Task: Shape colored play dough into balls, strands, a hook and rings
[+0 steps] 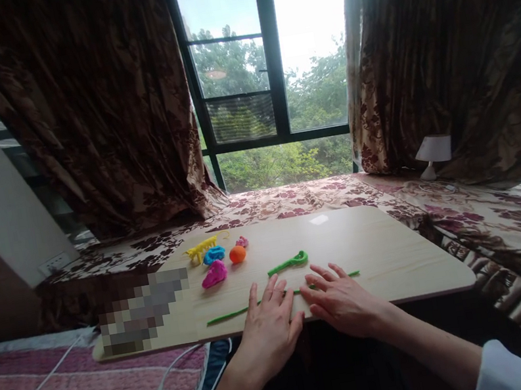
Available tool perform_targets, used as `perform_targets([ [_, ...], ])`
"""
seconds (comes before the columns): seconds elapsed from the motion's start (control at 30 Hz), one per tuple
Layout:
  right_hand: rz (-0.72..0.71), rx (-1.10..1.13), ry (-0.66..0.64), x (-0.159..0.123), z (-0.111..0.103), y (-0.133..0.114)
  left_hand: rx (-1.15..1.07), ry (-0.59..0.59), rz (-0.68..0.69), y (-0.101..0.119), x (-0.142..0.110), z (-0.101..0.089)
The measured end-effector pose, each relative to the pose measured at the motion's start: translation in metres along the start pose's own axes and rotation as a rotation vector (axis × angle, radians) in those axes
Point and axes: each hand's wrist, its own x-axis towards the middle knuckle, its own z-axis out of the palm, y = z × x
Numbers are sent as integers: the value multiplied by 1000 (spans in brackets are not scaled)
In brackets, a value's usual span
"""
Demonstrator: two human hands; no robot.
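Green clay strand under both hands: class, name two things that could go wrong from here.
1. The green clay strand is long and thin; both the left hand and right hand lie flat on it, so uneven pressing could thin or snap it.
2. It lies near the wooden board's front edge, so it might roll off.
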Motion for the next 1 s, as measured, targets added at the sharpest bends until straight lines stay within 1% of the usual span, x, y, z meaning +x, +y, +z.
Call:
perform_targets([
  [0.13, 32, -14, -15, 8, -1, 1, 0, -1, -37, 0, 6, 0],
  [0.3, -18, 10, 1, -3, 1, 0, 4, -5, 16, -2, -3, 0],
  [0.37, -11, 20, -6, -4, 2, 1, -3, -11, 6, -1, -2, 1],
  [0.43, 23, 17, -23, 0, 5, 4, -10, -19, -24, 0, 2, 2],
  [0.5, 52, 15, -47, 8, 8, 10, -14, -29, -44, -1, 6, 3],
  [0.6, 97, 27, -64, 14, 12, 26, -28, -48, -26, -5, 5, 6],
  [0.7, 192, 20, -39, 9, 13, 44, -45, -53, -20, -7, 1, 9],
  [0.77, 223, 13, -29, 1, 11, 49, -49, -37, -23, -3, 2, 10],
  [0.87, 168, 40, -39, -12, 7, 42, -57, -25, 12, 5, 6, 10],
  [1.0, 101, 74, -59, -29, 9, 21, -75, -70, 42, 11, 2, 10],
])
